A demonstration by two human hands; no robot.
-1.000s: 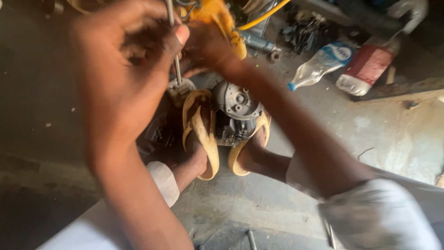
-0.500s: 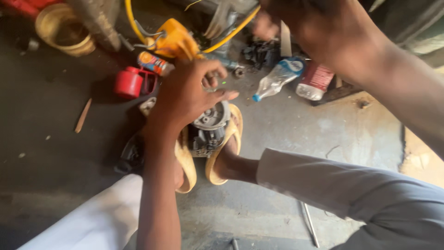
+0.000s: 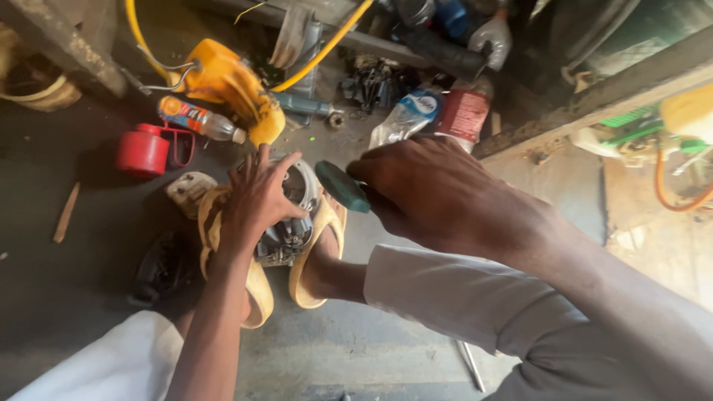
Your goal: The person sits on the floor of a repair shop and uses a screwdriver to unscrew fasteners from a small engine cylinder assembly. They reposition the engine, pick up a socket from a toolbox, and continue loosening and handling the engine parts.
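Grey metal engine part (image 3: 291, 215) sits under the left hand (image 3: 256, 200): fingers (image 3: 286, 165) spread flat over its top, pressing down, not wrapped round it, so it looks steadied rather than lifted. Part is wedged between two yellow sandals (image 3: 316, 252) on the person's feet, which clamp it from both sides on the concrete floor (image 3: 349, 341); that explains why it stays upright with only a palm on it. Right hand (image 3: 445, 197) is clenched round a dark green tool handle (image 3: 342, 187), its end poking out toward the part, just beside the left fingertips, not touching metal as far as visible. Working end hidden in the fist, cannot tell what tool. Outward: red can (image 3: 145, 150) and small bottle (image 3: 199, 122) near the floor's upper left, yellow machine housing (image 3: 230, 82) with yellow hose behind, crushed plastic bottle (image 3: 405, 115) further right. White trouser legs at the bottom edge.
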